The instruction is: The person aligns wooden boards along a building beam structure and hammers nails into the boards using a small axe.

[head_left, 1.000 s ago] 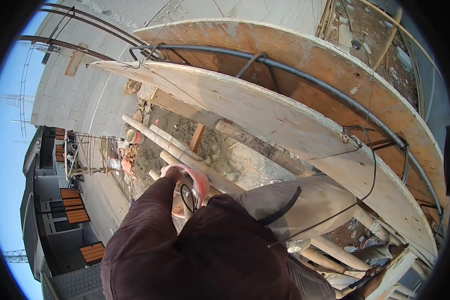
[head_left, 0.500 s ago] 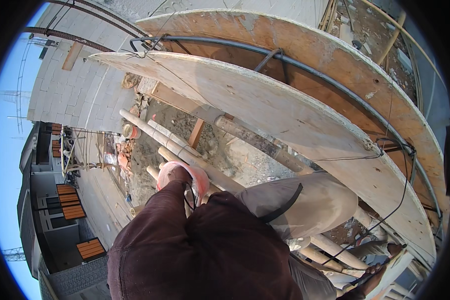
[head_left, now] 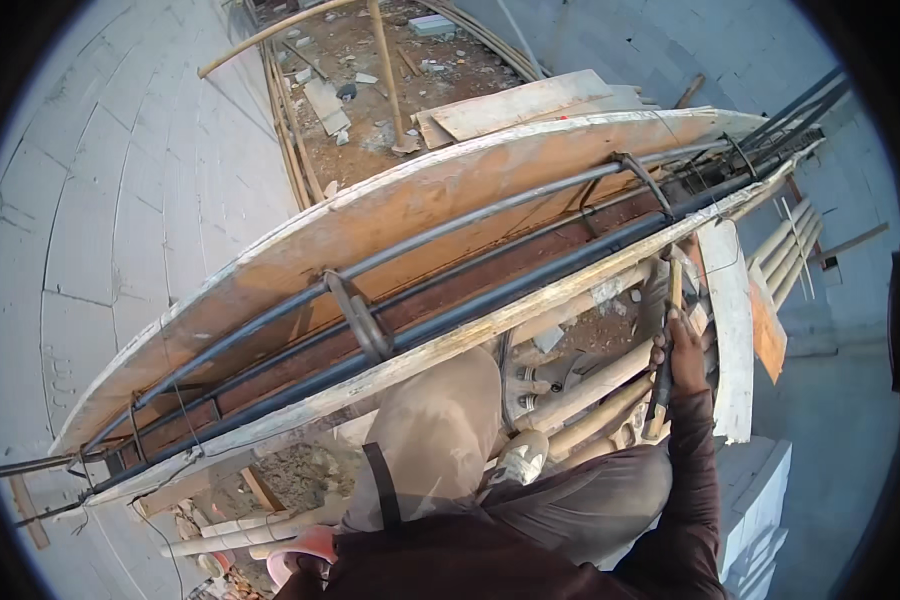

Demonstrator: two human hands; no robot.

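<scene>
My right hand [head_left: 686,358] is closed around the handle of a hammer [head_left: 661,385], bare wood with a black sleeve. The hammer's upper end rests close to the edge of the near plywood panel [head_left: 440,352], where its head is hard to make out. At the lower left, my left hand [head_left: 308,566] is at the mouth of a pink bucket [head_left: 317,541]; its fingers are hidden inside. The near panel and a curved far panel [head_left: 370,205] form a narrow trough, with steel reinforcing bars [head_left: 410,245] and bent stirrups [head_left: 355,315] between them.
Bamboo poles [head_left: 595,390] lie below my knees, with a sandalled foot [head_left: 523,455] among them. An upright white board [head_left: 725,330] stands beside my right arm. Grey block walls [head_left: 120,170] rise on the left and right. Rubble and loose boards [head_left: 525,103] lie beyond the formwork.
My view has swung to the right along the formwork. The right hand with the hammer has come up beside the near panel. The left hand stays at the bucket, now near the lower edge.
</scene>
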